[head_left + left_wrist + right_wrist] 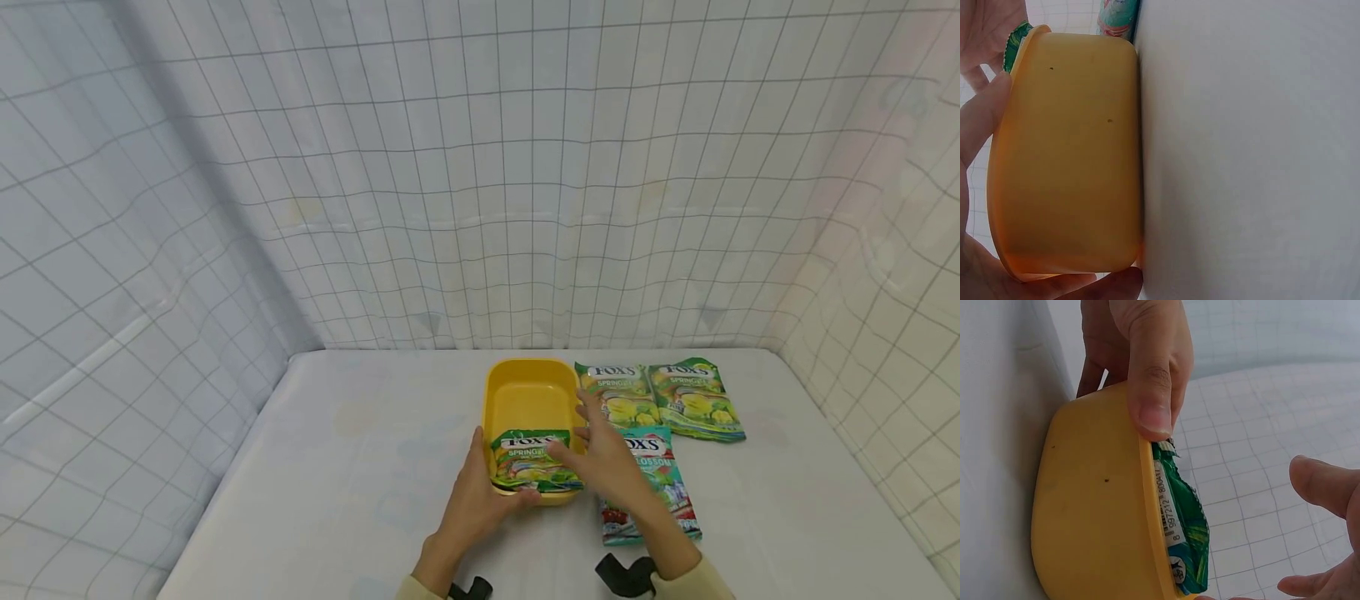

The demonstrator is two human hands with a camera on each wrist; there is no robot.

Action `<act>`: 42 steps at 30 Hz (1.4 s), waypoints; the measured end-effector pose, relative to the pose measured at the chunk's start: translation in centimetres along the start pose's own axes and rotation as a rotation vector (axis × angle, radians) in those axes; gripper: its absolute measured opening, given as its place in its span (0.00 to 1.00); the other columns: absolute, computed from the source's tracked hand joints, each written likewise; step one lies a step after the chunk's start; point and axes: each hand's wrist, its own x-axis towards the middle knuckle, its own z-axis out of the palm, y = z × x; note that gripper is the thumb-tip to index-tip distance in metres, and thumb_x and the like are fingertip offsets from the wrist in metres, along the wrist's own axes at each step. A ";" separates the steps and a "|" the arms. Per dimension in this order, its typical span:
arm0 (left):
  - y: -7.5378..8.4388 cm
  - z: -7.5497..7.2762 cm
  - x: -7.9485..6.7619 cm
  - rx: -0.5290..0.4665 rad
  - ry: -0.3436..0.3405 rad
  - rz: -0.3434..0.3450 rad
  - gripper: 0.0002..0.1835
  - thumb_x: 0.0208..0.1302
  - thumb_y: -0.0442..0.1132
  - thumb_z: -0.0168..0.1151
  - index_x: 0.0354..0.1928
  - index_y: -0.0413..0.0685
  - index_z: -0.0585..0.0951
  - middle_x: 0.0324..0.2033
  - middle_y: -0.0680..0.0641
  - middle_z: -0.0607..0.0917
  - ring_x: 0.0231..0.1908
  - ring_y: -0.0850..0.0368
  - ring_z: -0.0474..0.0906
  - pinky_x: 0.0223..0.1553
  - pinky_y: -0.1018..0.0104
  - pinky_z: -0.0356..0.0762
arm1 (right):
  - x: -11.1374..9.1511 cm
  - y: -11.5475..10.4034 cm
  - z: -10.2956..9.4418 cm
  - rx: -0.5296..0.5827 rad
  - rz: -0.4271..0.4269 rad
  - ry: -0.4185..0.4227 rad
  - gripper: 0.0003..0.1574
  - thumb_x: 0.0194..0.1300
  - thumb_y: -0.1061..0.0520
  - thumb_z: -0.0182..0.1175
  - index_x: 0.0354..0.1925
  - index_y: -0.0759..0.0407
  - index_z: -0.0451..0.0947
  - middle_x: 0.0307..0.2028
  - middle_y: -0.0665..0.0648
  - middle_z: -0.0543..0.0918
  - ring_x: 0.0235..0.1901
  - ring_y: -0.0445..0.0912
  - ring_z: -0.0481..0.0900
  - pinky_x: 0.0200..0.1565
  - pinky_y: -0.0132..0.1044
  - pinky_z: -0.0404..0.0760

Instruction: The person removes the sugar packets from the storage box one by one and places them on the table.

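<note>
A yellow plastic tub (531, 398) stands on the white table. My left hand (480, 493) grips its near left corner, thumb at the near rim and fingers along the side, as the left wrist view of the tub wall (1072, 156) also shows. Inside, at the near end, lies a green Fox's candy bag (528, 460); its barcode edge (1175, 519) rises above the rim in the right wrist view. My right hand (613, 462) hovers at the tub's right side with thumb and fingers spread apart, the thumb over the bag in the head view.
Two more green Fox's bags, a left one (618, 400) and a right one (693, 400), lie right of the tub. A teal Fox's bag (663, 475) lies nearer, partly hidden by my right forearm. White gridded curtains (525, 250) enclose the table (360, 467) behind and at both sides.
</note>
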 end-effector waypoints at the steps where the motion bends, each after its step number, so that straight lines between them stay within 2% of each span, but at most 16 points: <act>1: 0.0 0.0 0.0 0.001 0.000 -0.001 0.71 0.45 0.65 0.80 0.80 0.44 0.46 0.60 0.46 0.76 0.55 0.53 0.75 0.62 0.46 0.71 | 0.0 -0.1 0.2 0.002 0.005 -0.001 0.61 0.67 0.43 0.70 0.82 0.50 0.43 0.76 0.71 0.56 0.67 0.70 0.66 0.59 0.61 0.75; 6: -0.1 0.0 0.0 0.008 0.000 0.013 0.72 0.45 0.65 0.80 0.81 0.44 0.45 0.61 0.45 0.75 0.56 0.53 0.75 0.61 0.46 0.72 | 0.2 -0.4 1.0 -0.035 0.016 -0.001 0.60 0.67 0.43 0.69 0.82 0.52 0.44 0.75 0.71 0.57 0.67 0.69 0.67 0.61 0.63 0.72; 10: 0.0 -0.1 -0.2 0.024 0.003 0.022 0.72 0.47 0.65 0.79 0.81 0.43 0.44 0.63 0.42 0.74 0.57 0.51 0.74 0.61 0.46 0.72 | 0.4 -0.6 1.6 -0.069 -0.006 0.011 0.61 0.66 0.42 0.70 0.81 0.57 0.45 0.67 0.71 0.71 0.60 0.65 0.76 0.56 0.61 0.77; 14: 0.1 -0.1 -0.2 0.032 0.003 0.014 0.72 0.48 0.65 0.79 0.81 0.41 0.43 0.64 0.40 0.73 0.58 0.48 0.74 0.61 0.45 0.71 | 0.7 -0.6 2.0 -0.089 -0.010 0.015 0.62 0.66 0.40 0.70 0.81 0.58 0.45 0.58 0.64 0.78 0.56 0.60 0.78 0.58 0.62 0.74; 17: 0.1 -0.1 -0.2 0.046 0.004 -0.004 0.72 0.48 0.66 0.78 0.80 0.39 0.42 0.67 0.37 0.70 0.61 0.45 0.73 0.62 0.43 0.70 | 0.9 -0.6 2.2 -0.117 0.004 0.012 0.63 0.66 0.39 0.69 0.81 0.60 0.44 0.62 0.66 0.75 0.60 0.62 0.74 0.62 0.65 0.68; 23: 0.1 -0.1 -0.2 0.077 0.016 -0.014 0.73 0.48 0.66 0.78 0.80 0.34 0.43 0.72 0.32 0.64 0.66 0.39 0.68 0.64 0.41 0.68 | 1.2 -0.5 2.8 -0.124 0.013 -0.005 0.61 0.67 0.46 0.69 0.80 0.63 0.43 0.69 0.70 0.67 0.66 0.66 0.68 0.66 0.68 0.61; 29: -0.1 0.0 -0.3 0.064 0.016 0.002 0.73 0.48 0.65 0.78 0.80 0.35 0.42 0.70 0.33 0.67 0.64 0.41 0.71 0.63 0.41 0.69 | 1.3 -0.3 3.2 -0.146 0.030 -0.006 0.60 0.68 0.47 0.69 0.80 0.65 0.43 0.71 0.71 0.64 0.66 0.66 0.68 0.66 0.68 0.62; 34: -0.2 -0.1 -0.2 0.046 0.013 0.021 0.72 0.48 0.65 0.79 0.80 0.38 0.43 0.65 0.39 0.73 0.58 0.47 0.74 0.60 0.44 0.72 | 1.5 -0.3 3.5 -0.140 0.042 -0.026 0.60 0.68 0.48 0.69 0.80 0.65 0.43 0.70 0.70 0.66 0.66 0.65 0.68 0.65 0.68 0.62; 42: -0.1 0.0 -0.3 0.037 0.009 -0.008 0.72 0.47 0.66 0.78 0.81 0.40 0.43 0.66 0.40 0.72 0.59 0.49 0.74 0.62 0.46 0.71 | 1.8 -0.4 3.8 -0.115 0.079 -0.051 0.58 0.68 0.48 0.69 0.79 0.66 0.46 0.65 0.68 0.70 0.63 0.63 0.71 0.65 0.67 0.64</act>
